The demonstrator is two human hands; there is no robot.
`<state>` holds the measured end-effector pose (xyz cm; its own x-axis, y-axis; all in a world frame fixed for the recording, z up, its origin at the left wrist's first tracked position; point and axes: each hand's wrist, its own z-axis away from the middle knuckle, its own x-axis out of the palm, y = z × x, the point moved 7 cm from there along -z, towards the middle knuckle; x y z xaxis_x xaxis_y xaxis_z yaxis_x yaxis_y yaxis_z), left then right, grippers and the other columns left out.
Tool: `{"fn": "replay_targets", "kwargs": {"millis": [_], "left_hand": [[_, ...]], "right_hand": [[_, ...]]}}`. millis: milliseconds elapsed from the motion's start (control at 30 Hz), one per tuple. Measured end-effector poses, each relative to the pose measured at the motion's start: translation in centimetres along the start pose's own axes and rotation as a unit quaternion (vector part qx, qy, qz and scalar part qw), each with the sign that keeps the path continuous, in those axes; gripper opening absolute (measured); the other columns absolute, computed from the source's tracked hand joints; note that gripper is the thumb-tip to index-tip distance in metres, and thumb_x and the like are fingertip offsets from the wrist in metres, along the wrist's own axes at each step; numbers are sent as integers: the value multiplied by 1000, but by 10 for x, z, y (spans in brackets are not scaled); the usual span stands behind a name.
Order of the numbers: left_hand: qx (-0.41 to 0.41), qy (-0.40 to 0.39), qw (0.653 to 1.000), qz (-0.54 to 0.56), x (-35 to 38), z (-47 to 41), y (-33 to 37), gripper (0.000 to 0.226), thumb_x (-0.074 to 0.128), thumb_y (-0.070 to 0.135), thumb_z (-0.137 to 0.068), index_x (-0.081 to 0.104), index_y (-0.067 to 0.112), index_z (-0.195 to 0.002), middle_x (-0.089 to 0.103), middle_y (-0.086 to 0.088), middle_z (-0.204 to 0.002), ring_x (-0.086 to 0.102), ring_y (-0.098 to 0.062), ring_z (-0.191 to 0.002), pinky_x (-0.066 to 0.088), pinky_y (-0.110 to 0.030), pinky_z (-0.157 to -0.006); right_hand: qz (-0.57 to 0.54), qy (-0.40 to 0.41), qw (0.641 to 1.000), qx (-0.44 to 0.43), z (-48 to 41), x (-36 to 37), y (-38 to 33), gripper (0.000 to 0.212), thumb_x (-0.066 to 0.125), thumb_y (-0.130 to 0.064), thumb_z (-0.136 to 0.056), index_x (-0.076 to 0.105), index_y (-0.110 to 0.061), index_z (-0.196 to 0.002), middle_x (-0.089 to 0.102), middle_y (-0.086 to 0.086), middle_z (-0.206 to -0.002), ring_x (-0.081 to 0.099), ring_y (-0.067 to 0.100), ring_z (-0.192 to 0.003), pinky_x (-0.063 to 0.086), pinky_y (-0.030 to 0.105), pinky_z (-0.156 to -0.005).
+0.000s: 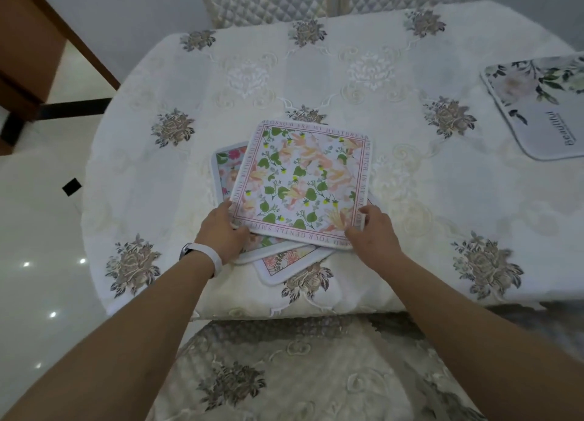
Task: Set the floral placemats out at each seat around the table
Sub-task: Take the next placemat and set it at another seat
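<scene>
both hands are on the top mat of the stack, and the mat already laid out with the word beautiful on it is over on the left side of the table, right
Not quite. Both the left hand and right hand do grip the top mat of the stack, but the head view shows the laid-out mat with "Beautiful" on the right side of the table, not the left.

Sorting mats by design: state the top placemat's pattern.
Green leaves and peach-pink flowers on white, pink lettered border: top placemat, head view.
</scene>
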<state>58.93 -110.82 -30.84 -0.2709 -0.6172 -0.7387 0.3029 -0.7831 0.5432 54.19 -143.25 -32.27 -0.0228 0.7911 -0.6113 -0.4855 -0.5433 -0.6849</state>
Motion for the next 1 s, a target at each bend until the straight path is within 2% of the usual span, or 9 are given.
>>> {"fn": "replay_targets", "kwargs": {"millis": [67,200,300,400,533,633,733,867,1000], "left_hand": [[-9,16,1000,24,-3,-8,-1,63,62,29,-80,40,20,-137,55,-9,-129,59,-28,-107,52,-46,-90],[-54,55,993,94,-9,-17,-8,53,63,23,-83,43,18,-132,60,-5,-113,64,-21,-84,51,-28,-61],[-85,75,981,155,-5,-13,-18,45,60,19,-85,45,20,-127,61,-2,-108,62,-15,-80,47,-23,-58],[-130,95,944,289,5,-1,-27,34,60,14,-83,49,20,-114,68,-8,-103,67,-23,-80,56,-33,-68],[-161,69,899,400,27,16,-25,23,61,10,-82,57,14,-105,74,-12,-79,68,-17,-55,54,-27,-49],[-170,40,885,431,47,31,-22,15,62,9,-82,63,17,-95,74,-10,-94,72,-23,-74,60,-38,-64],[-152,31,888,432,60,48,-17,31,64,10,-80,63,19,-109,70,-4,-110,67,-25,-95,56,-46,-82],[-136,57,887,437,64,70,-21,37,66,7,-76,62,19,-110,71,4,-106,69,-15,-88,59,-33,-69],[-128,69,888,436,53,77,-31,31,67,3,-79,60,19,-104,70,4,-101,68,-9,-85,57,-23,-60]], "right_hand": [[-71,7,997,23,-4,-1,0,52,64,-36,-89,43,-19,-133,57,-1,-113,61,18,-89,49,33,-68],[-102,26,994,33,-3,2,2,24,63,-22,-88,50,-24,-108,57,-8,-92,56,5,-72,43,28,-56],[-96,21,995,28,8,11,5,18,63,-18,-85,53,-24,-98,54,-12,-79,53,6,-66,39,26,-53],[-117,1,992,40,25,24,10,20,63,-12,-84,54,-29,-91,58,-6,-79,57,11,-65,46,29,-54],[-116,-37,992,31,55,50,3,25,65,-12,-81,55,-33,-87,61,-2,-78,57,13,-61,47,30,-54],[-101,-62,993,15,78,71,-5,22,66,-17,-81,56,-35,-89,63,-7,-78,59,11,-63,45,28,-55],[-101,-69,992,13,100,92,-13,16,66,-22,-83,54,-34,-83,64,-8,-78,59,7,-65,43,26,-55],[-86,-66,994,-21,123,110,-25,15,61,-31,-87,51,-33,-76,62,-12,-74,55,-1,-65,38,20,-53],[-132,-79,988,-13,127,116,-28,14,61,-27,-88,51,-35,-83,63,-10,-78,56,0,-64,41,17,-54]]}}
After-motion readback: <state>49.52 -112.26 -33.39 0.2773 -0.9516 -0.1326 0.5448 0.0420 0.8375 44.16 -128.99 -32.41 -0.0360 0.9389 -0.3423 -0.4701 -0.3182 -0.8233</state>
